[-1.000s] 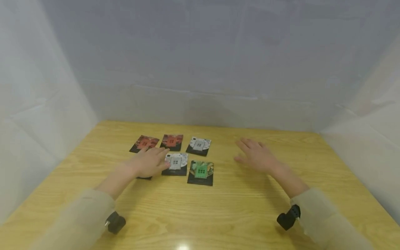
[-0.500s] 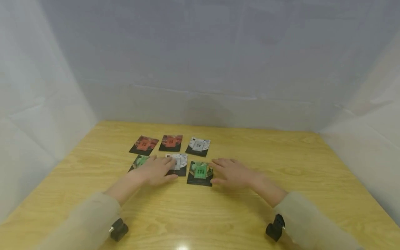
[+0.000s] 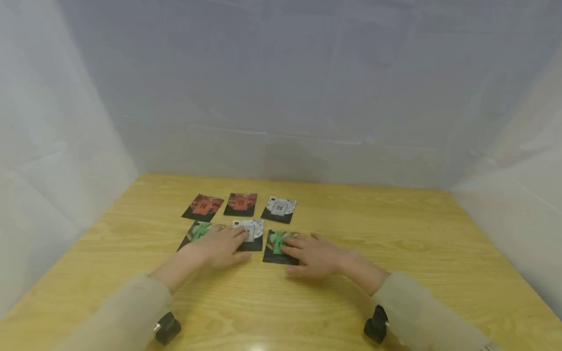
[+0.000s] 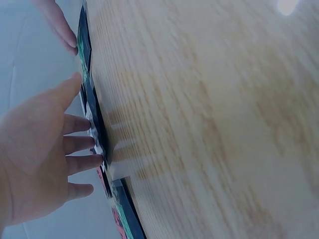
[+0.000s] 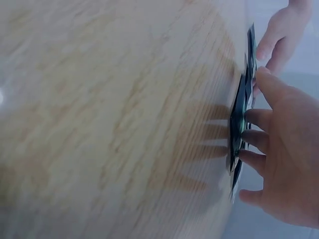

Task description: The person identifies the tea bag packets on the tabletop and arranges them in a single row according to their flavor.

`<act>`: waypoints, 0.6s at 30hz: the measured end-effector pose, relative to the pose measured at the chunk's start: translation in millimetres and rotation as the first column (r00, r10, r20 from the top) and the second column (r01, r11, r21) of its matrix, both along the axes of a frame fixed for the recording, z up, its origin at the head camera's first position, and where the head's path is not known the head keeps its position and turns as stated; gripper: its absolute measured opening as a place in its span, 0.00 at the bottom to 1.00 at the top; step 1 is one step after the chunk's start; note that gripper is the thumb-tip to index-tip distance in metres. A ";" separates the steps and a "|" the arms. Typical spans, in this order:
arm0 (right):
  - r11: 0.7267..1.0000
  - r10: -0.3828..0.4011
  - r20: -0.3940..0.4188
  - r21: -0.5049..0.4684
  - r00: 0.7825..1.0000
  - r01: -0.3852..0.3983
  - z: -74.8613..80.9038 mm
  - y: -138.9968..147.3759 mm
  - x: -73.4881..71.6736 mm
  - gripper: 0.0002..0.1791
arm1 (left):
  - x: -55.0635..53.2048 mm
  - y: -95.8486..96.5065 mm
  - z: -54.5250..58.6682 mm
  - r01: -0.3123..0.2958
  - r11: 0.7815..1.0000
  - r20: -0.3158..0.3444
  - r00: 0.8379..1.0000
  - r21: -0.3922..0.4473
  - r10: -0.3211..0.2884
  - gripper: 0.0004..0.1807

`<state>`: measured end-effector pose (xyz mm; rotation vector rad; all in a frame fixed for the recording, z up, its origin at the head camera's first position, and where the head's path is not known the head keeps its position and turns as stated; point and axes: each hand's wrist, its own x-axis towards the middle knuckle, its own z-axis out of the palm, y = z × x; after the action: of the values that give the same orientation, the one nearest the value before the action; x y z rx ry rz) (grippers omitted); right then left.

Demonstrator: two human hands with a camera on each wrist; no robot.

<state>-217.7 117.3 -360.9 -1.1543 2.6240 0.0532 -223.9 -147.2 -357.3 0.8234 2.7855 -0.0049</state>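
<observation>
Flat packets with dark lower ends lie in two rows on the table. My left hand (image 3: 219, 247), fingers extended and apart, reaches over the front middle white packet (image 3: 256, 243); its fingertips appear to touch that packet in the left wrist view. Under part of this hand lies the left green packet (image 3: 191, 234). My right hand (image 3: 317, 256) stretches its fingers over the right green packet (image 3: 273, 256), covering its right side. In the right wrist view those fingertips meet the green packet's surface (image 5: 236, 122). Neither hand grips anything.
Behind the hands lie two red packets, one at the left (image 3: 203, 207) and one in the middle (image 3: 240, 204), with a second white packet (image 3: 279, 209) to their right. The wooden table (image 3: 395, 234) is walled by pale sheeting (image 3: 307, 97) at the back and sides.
My right hand has come in from the right onto the right green packet. My left hand has shifted slightly right and nearer, uncovering more of the left green packet. The packets look unmoved.
</observation>
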 end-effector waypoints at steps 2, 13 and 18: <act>1.000 -0.008 0.004 0.017 1.000 0.007 -1.5 -0.3 -0.3 0.36 | -0.1 -0.1 -0.2 0.002 1.000 -0.001 1.000 -0.006 -0.002 0.37; 1.000 -0.027 0.000 -0.011 1.000 0.027 2.3 12.1 -1.3 0.34 | 0.5 -1.2 1.3 0.004 1.000 0.004 1.000 -0.016 -0.004 0.37; 0.999 -0.051 -0.001 -0.016 0.999 0.051 3.4 23.6 -1.2 0.33 | 1.3 -1.9 1.3 0.015 1.000 0.004 1.000 -0.007 -0.015 0.37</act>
<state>-218.9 141.0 -357.5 -1.0928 2.6582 0.0225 -222.6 -149.0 -356.0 0.8423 2.7740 -0.0155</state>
